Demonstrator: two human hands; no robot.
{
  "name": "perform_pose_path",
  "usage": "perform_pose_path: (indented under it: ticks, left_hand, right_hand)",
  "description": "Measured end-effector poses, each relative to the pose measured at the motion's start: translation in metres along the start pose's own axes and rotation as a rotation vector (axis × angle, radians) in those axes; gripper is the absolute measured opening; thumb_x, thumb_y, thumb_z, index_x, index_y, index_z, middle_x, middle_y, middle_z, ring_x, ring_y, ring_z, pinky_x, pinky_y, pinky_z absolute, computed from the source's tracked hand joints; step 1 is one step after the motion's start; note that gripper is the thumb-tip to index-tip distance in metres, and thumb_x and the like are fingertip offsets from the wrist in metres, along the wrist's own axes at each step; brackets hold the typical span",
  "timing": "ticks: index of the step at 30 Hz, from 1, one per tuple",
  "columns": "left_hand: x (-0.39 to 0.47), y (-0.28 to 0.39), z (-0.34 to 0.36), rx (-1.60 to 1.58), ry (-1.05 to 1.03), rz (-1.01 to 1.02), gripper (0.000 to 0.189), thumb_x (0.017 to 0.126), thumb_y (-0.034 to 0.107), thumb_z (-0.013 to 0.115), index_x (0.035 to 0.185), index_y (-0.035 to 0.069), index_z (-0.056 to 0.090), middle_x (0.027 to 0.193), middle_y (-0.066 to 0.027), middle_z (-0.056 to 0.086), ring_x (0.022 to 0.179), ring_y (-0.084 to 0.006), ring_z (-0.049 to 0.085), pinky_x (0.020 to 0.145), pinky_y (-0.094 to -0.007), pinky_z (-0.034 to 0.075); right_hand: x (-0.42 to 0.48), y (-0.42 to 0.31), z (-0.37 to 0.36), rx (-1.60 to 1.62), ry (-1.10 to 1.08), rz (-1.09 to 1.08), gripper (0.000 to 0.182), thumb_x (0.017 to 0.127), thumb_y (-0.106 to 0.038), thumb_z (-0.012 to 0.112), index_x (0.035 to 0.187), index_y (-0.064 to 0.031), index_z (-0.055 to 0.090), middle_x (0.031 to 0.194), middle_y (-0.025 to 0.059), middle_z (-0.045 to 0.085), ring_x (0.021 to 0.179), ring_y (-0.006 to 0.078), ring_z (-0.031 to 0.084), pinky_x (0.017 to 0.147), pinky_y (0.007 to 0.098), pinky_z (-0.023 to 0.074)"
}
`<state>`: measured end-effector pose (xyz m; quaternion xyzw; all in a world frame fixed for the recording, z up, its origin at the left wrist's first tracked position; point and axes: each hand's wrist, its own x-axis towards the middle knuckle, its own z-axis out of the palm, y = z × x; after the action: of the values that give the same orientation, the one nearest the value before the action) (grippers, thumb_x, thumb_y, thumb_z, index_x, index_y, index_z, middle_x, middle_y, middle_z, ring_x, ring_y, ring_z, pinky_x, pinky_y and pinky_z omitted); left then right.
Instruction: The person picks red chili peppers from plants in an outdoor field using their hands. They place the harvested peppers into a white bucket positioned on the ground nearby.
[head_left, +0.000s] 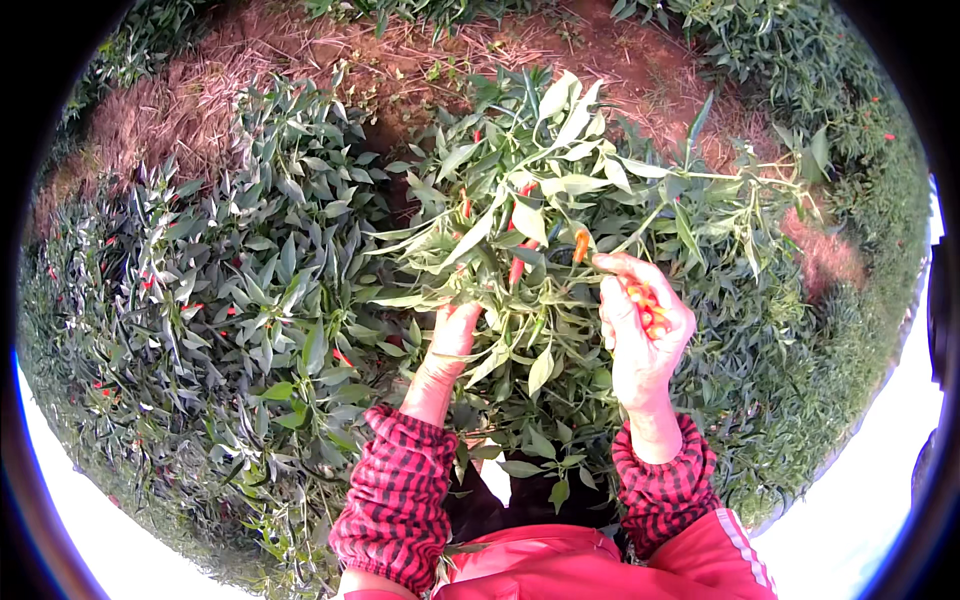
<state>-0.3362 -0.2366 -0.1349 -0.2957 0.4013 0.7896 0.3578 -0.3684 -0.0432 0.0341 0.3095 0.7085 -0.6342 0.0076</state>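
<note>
In front of me stands a chili pepper plant (555, 184) with pale green leaves. My right hand (634, 356) is at its right side, curled around several picked red and orange chili peppers (651, 315). Just off its fingertips hangs an orange chili pepper (581, 245). My left hand (455, 337) reaches into the left side of the plant; leaves cover its fingertips, so I cannot tell what they hold. Between my hands and a little farther off, a red chili pepper (516, 270) hangs partly behind leaves.
More chili plants (277, 277) crowd in on the left, with red peppers among their leaves. Dense foliage (795, 375) covers the right side. Beyond the plant lies reddish soil strewn with dry straw (300, 49). A branch (720, 176) sticks out to the right.
</note>
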Motion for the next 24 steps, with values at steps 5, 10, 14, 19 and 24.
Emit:
perform_pose_path:
  ticks: [5, 10, 14, 19, 24]
  left_hand:
    - [-0.012, -0.01, 0.008, 0.716, -0.109, 0.443, 0.027, 0.087, 0.01, 0.057, 0.113, 0.004, 0.054, 0.103, -0.0052, 0.06, 0.094, -0.0159, 0.056, 0.085, -0.0279, 0.045]
    - [-0.02, -0.068, -0.017, -0.304, -0.163, -0.114, 0.057, 0.082, -0.005, 0.056, 0.134, 0.008, 0.038, 0.134, -0.0117, 0.044, 0.118, -0.0223, 0.049, 0.095, -0.0349, 0.046]
    - [-0.034, -0.071, 0.003, 0.204, -0.193, 0.176, 0.057, 0.08, 0.003, 0.064, 0.131, 0.008, 0.041, 0.126, -0.0097, 0.05, 0.114, -0.0236, 0.049, 0.098, -0.0375, 0.04]
    - [-0.046, -0.068, 0.01, 0.84, -0.155, 0.355, 0.044, 0.083, 0.01, 0.063, 0.122, 0.006, 0.044, 0.123, -0.0095, 0.05, 0.112, -0.0197, 0.052, 0.09, -0.033, 0.048]
    - [-0.06, -0.053, 0.037, 1.086, -0.074, 0.498, 0.044, 0.077, 0.017, 0.07, 0.115, 0.005, 0.052, 0.106, -0.0132, 0.057, 0.096, -0.0277, 0.058, 0.079, -0.0373, 0.047]
  right_hand:
    - [-0.011, 0.028, -0.004, -0.314, -0.015, 0.103, 0.029, 0.084, -0.002, 0.064, 0.112, 0.002, 0.056, 0.096, 0.0117, 0.066, 0.084, 0.0108, 0.062, 0.076, 0.025, 0.0494]
    - [-0.032, 0.018, 0.003, -0.103, -0.089, 0.295, 0.019, 0.085, 0.0, 0.063, 0.104, 0.0013, 0.061, 0.095, 0.0035, 0.064, 0.086, 0.0075, 0.058, 0.081, 0.0219, 0.0459]
    - [-0.041, 0.046, -0.01, -0.092, -0.135, 0.369, 0.019, 0.08, -0.001, 0.067, 0.097, 0.0039, 0.061, 0.08, -0.0004, 0.064, 0.07, 0.0056, 0.057, 0.064, 0.0195, 0.0451]
    - [-0.049, 0.058, -0.025, -0.085, -0.292, 0.487, 0.017, 0.08, 0.004, 0.062, 0.095, -0.0007, 0.064, 0.076, -0.0049, 0.06, 0.055, -0.0004, 0.043, 0.047, 0.0181, 0.0313]
    - [-0.064, 0.066, -0.027, 0.019, -0.305, 0.417, 0.016, 0.078, 0.006, 0.06, 0.094, 0.005, 0.062, 0.088, 0.0031, 0.061, 0.076, 0.0098, 0.055, 0.067, 0.0244, 0.0439]
